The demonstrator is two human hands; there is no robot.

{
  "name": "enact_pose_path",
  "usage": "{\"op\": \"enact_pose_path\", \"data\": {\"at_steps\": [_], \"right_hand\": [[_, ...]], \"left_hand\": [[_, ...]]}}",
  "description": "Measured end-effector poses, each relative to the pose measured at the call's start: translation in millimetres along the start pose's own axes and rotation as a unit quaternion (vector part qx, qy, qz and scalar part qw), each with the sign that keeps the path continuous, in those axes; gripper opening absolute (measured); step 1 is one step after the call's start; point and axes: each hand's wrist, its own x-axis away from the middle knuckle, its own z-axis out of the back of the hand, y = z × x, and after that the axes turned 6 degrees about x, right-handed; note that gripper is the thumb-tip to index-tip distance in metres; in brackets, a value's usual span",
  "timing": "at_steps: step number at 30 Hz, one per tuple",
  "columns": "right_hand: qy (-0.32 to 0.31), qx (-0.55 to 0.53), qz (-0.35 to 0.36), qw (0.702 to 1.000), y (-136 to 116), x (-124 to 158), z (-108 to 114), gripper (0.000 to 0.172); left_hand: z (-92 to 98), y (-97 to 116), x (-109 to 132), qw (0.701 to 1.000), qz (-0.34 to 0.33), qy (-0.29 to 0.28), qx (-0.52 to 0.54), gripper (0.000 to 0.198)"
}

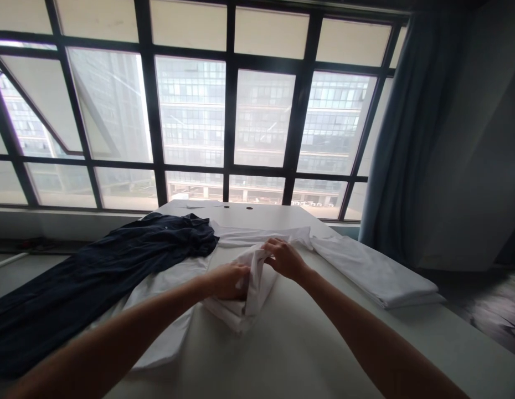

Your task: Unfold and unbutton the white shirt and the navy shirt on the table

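Between my two hands, a white cloth garment (257,282) is bunched and partly lifted off the table, its lower folds resting on the surface. My left hand (230,280) is closed on its left side, with the fingertips partly hidden in the fabric. At the upper right edge of the same cloth, my right hand (283,256) pinches the material between thumb and fingers. More white fabric (261,236) lies flat just beyond my hands. What kind of garment the white cloth is, I cannot tell.
A long dark navy garment (103,266) stretches across the left side, over another white cloth (170,327). Folded white fabric (374,269) lies along the right of the white table (315,343). Windows with dark frames (230,111) and a blue-grey curtain (407,149) stand behind.
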Motion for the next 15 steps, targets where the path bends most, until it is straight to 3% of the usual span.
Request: {"op": "enact_pose_path", "data": {"at_steps": [2, 6, 9, 11, 13, 15], "right_hand": [[-0.004, 0.003, -0.036, 0.999, -2, 12, 8, 0.011], [0.014, 0.014, -0.091, 0.996, -7, 29, 15, 0.006], [0.005, 0.014, -0.098, 0.995, -12, 35, 11, 0.021], [-0.005, 0.002, -0.105, 0.994, -13, 38, 9, 0.033], [-0.004, -0.025, -0.115, 0.993, -14, 38, 16, 0.041], [0.002, -0.073, -0.090, 0.993, -18, 38, 36, 0.036]], "left_hand": [[-1.6, -4, 3, 1.000, 0.021, 0.010, 0.011, 0.017], [-4.6, -11, 4, 0.999, 0.008, 0.037, 0.032, 0.016], [-5.0, -13, 2, 0.985, 0.042, 0.128, 0.110, 0.010], [2.4, -17, 0, 0.946, 0.093, 0.225, 0.215, 0.008], [17.4, -25, 0, 0.878, 0.134, 0.301, 0.346, 0.010], [36.4, -35, 2, 0.816, 0.150, 0.339, 0.443, 0.014]]}}
